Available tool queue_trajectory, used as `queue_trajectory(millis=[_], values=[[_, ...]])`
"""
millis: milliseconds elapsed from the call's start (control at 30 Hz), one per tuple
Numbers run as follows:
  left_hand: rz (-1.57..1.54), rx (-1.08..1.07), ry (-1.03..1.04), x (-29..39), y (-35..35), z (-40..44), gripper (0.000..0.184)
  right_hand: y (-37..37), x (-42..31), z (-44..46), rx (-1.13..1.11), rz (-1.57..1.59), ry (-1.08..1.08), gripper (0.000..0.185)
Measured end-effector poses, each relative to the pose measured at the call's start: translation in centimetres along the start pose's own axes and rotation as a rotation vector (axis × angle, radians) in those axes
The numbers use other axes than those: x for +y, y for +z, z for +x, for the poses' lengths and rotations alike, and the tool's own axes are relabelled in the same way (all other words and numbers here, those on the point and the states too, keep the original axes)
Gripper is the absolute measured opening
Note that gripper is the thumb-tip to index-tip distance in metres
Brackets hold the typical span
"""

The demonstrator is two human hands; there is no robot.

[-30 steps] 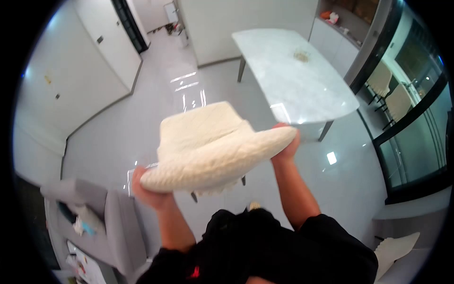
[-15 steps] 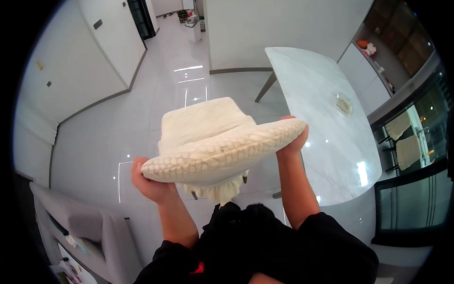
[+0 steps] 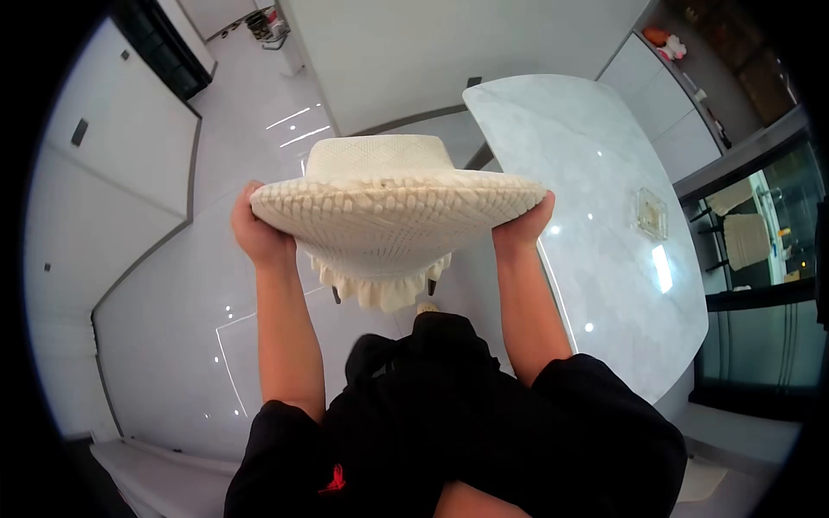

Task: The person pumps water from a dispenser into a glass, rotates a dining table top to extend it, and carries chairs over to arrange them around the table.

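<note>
A chair in a cream quilted cover (image 3: 389, 216) is held up in front of my body, with its wide backrest top nearest me. My left hand (image 3: 257, 226) grips the left end of the backrest. At the right end my right hand (image 3: 527, 223) is closed round the edge. The seat part shows beyond the backrest, and a ruffled hem hangs below, with two dark leg tips showing. Fingers behind the cover are partly hidden.
A white marble table (image 3: 587, 233) stands close on my right, bearing a small glass dish (image 3: 651, 214). White cabinets (image 3: 121, 138) line the left. Glass doors are at the far right, a grey sofa (image 3: 164, 479) at the lower left.
The chair has risen in view and turned more level, with both hands still on it. The table now appears nearer on the right, and the sofa has mostly left the view.
</note>
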State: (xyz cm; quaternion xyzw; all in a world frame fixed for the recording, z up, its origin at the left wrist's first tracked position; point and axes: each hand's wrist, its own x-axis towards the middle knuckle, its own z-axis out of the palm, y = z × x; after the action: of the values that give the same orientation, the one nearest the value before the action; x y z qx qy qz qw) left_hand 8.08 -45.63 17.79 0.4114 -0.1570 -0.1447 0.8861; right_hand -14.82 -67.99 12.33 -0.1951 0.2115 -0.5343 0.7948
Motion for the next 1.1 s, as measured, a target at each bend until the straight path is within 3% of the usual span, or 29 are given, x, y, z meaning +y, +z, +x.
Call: queue_trajectory(millis=[367,400,533,667,1000,1100], values=[[-0.085,-0.162,-0.331,-13.4,-0.7,34.7,0.023,10.7,15.6,17.6,0.283,0.015,-0.233,0.025],[-0.077,-0.179,-0.378,-13.7,0.6,33.1,0.023,9.0,14.4,16.3,0.308,0.026,-0.263,0.025],[-0.052,-0.291,-0.497,-19.4,4.1,43.3,0.021,10.5,18.2,21.6,0.412,0.040,-0.364,0.026],[-0.003,-0.362,-0.567,-23.9,10.2,48.2,0.020,12.4,18.5,25.0,0.567,0.082,-0.469,0.030],[0.012,-0.492,-0.793,-36.7,22.0,59.3,0.019,12.0,18.9,38.0,0.653,0.162,-0.626,0.019],[-0.013,-0.671,-0.867,-41.1,25.2,60.9,0.018,11.2,21.1,38.3,0.647,0.131,-0.664,0.020]])
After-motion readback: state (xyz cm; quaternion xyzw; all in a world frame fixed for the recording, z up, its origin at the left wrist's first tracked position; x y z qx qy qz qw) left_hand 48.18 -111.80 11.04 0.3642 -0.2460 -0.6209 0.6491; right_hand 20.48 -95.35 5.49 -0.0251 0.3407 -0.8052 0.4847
